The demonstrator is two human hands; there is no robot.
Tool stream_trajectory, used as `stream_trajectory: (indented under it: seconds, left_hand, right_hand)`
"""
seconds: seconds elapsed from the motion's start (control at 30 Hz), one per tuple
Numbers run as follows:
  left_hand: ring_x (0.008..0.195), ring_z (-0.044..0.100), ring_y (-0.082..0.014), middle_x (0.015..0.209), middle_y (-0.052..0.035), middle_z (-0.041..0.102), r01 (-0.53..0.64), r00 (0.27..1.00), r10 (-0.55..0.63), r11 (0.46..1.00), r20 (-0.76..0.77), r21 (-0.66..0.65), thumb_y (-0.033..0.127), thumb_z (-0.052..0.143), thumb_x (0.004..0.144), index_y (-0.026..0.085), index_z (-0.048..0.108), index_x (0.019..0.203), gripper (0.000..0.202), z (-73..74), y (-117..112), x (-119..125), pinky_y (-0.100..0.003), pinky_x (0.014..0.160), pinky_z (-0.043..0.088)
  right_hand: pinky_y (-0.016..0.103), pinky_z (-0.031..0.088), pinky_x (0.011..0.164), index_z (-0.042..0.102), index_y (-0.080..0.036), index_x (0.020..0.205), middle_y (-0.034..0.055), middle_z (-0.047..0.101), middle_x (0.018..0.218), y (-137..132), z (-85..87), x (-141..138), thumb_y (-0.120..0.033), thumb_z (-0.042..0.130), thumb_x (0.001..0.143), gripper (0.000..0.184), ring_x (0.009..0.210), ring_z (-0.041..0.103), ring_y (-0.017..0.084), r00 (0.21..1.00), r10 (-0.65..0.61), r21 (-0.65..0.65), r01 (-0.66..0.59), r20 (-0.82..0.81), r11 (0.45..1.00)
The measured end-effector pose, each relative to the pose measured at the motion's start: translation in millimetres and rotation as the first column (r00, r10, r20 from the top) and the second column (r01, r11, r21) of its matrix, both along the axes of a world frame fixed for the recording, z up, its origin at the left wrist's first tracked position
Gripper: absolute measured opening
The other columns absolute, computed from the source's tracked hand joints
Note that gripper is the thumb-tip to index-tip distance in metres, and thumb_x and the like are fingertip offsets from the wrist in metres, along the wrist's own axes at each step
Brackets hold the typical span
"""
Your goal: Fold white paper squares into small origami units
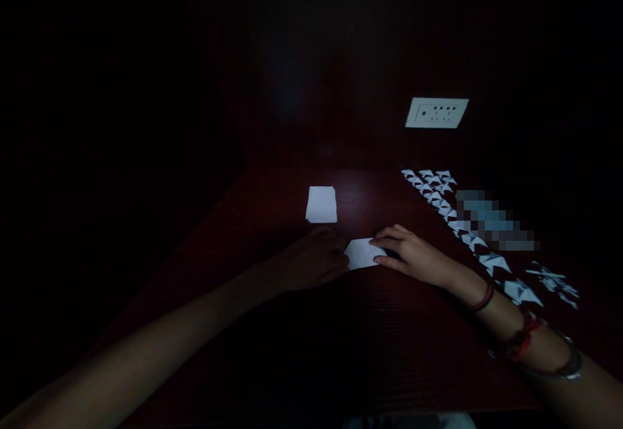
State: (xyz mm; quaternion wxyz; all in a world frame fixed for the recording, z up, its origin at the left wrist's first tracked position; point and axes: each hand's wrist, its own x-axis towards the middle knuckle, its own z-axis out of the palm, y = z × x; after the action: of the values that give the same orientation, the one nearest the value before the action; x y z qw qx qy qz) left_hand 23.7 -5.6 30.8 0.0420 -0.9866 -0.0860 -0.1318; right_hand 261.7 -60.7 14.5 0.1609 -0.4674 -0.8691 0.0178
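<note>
A small white piece of paper (pixel 361 254), with creases and slanted upper corners, lies between my hands, low over the table. My left hand (pixel 314 259) is in shadow, its fingertips closed on the paper's left edge. At the right end, my right hand (pixel 411 255) has its thumb at the lower edge and its fingers at the upper edge, gripping the paper. Just beyond my left hand rests a stack of white paper sheets (pixel 322 204), its edges slightly uneven.
Rows of folded white paper pieces (pixel 442 207) run along the right of the dark red table (pixel 233 221). Loose white pieces (pixel 552 281) lie near my right forearm, by a blurred-out bluish patch (pixel 491 216). A wall socket (pixel 437 113) sits above. The surroundings are very dark.
</note>
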Motion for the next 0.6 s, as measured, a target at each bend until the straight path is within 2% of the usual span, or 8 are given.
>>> stream_trajectory:
  seconds: [0.1,0.23,0.37,0.47,0.6]
  left_hand:
    - [0.099,0.045,-0.0192,0.102,-0.0060,0.054,0.033,0.999,-0.032,0.999,0.029,-0.022,0.029,0.044,0.085,0.016,0.061,0.081,0.021,-2.6,0,-1,-0.037,0.090,0.034]
    - [0.108,0.042,-0.0170,0.113,-0.0064,0.051,0.055,0.994,-0.045,0.994,0.098,-0.100,0.022,0.042,0.086,0.015,0.055,0.102,0.022,-14.5,3,2,-0.032,0.092,0.036]
    - [0.120,0.030,-0.0182,0.124,-0.0058,0.044,0.074,0.995,-0.066,0.990,0.074,-0.122,0.015,0.039,0.086,0.017,0.046,0.113,0.028,-25.5,8,3,-0.036,0.096,0.031]
    - [0.124,0.023,-0.0209,0.126,-0.0046,0.041,0.067,0.997,-0.070,0.988,-0.013,-0.141,0.008,0.041,0.083,0.019,0.036,0.122,0.041,-25.9,8,2,-0.041,0.099,0.024]
    - [0.120,0.028,-0.0206,0.123,-0.0034,0.044,0.061,0.997,-0.068,0.990,-0.045,-0.130,0.005,0.045,0.078,0.024,0.033,0.125,0.052,-18.1,5,0,-0.044,0.100,0.016]
  right_hand:
    - [0.037,0.042,0.081,0.055,-0.017,0.109,0.0092,0.054,0.099,0,-0.3,0,-0.036,0.046,0.081,0.035,0.093,0.048,0.021,1.000,-0.002,0.001,0.002,0.009,1.000]
    - [0.036,0.042,0.082,0.055,-0.016,0.108,0.0094,0.054,0.099,0,0.1,-1,-0.035,0.046,0.081,0.034,0.094,0.048,0.021,1.000,0.006,0.000,-0.006,0.012,1.000]
    - [0.037,0.043,0.080,0.056,-0.017,0.106,0.0093,0.054,0.097,-2,1.3,-3,-0.034,0.046,0.081,0.031,0.093,0.049,0.021,1.000,0.019,0.006,-0.019,0.004,1.000]
    - [0.037,0.043,0.081,0.055,-0.017,0.107,0.0092,0.053,0.098,-2,2.1,-4,-0.034,0.045,0.082,0.032,0.093,0.049,0.021,1.000,0.023,0.000,-0.023,0.002,1.000]
    - [0.036,0.043,0.082,0.054,-0.017,0.108,0.0089,0.053,0.100,-2,2.2,-4,-0.035,0.045,0.082,0.033,0.095,0.048,0.021,1.000,0.024,-0.013,-0.024,0.008,1.000]
